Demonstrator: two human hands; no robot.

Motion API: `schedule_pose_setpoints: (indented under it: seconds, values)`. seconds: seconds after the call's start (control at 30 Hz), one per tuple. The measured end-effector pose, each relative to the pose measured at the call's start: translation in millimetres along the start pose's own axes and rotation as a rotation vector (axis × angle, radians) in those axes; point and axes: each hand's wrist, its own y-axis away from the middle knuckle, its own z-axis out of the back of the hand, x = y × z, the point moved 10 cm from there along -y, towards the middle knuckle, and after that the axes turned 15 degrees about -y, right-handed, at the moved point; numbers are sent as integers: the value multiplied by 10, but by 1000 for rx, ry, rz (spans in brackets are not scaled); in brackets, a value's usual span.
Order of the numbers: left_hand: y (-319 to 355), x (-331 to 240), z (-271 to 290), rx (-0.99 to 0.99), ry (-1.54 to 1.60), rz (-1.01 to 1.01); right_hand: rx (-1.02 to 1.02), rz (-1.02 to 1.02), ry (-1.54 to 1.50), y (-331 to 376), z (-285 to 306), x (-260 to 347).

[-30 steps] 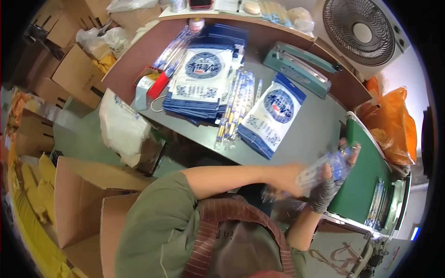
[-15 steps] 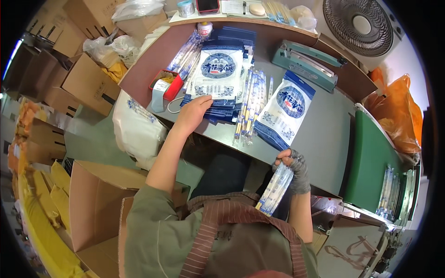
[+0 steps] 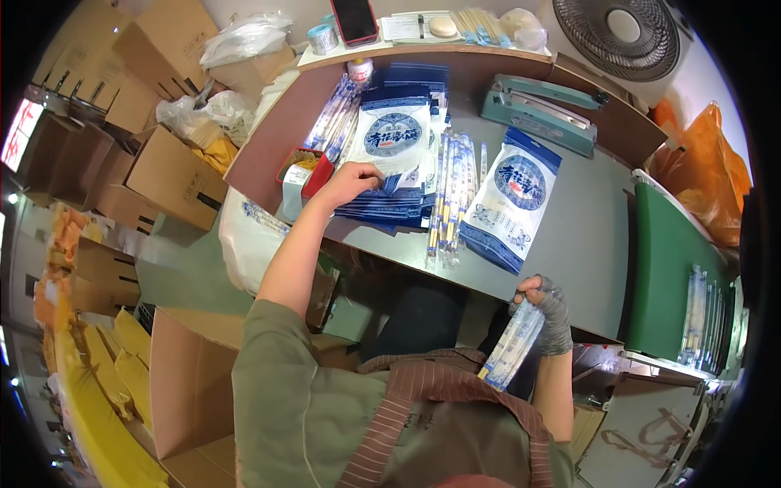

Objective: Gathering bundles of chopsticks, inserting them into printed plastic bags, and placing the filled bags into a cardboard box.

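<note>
Printed bags (image 3: 389,134) lay stacked on the grey table (image 3: 590,252), the top one bearing bold dark-blue lettering across a round emblem with a small red mark; its finer print was too small to make out. The left hand (image 3: 354,184) pinched that bag's lower edge, a corner curling up, its fingertips partly hidden. The right hand (image 3: 543,302), covered in grey, was closed around a bundle of wrapped sticks (image 3: 512,348), hiding its upper end. The upper edge cut off the fan (image 3: 623,27).
</note>
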Motion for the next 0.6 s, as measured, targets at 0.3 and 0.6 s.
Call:
schedule_pose_setpoints:
  seconds: [0.3,0.6]
  values:
    - [-2,-500,-47,-69,-440,-146,-28,47,-54,245,307,137]
    - [-87,-2802,-2181,-204,-473,-505,-35,207,-137,493,486,276]
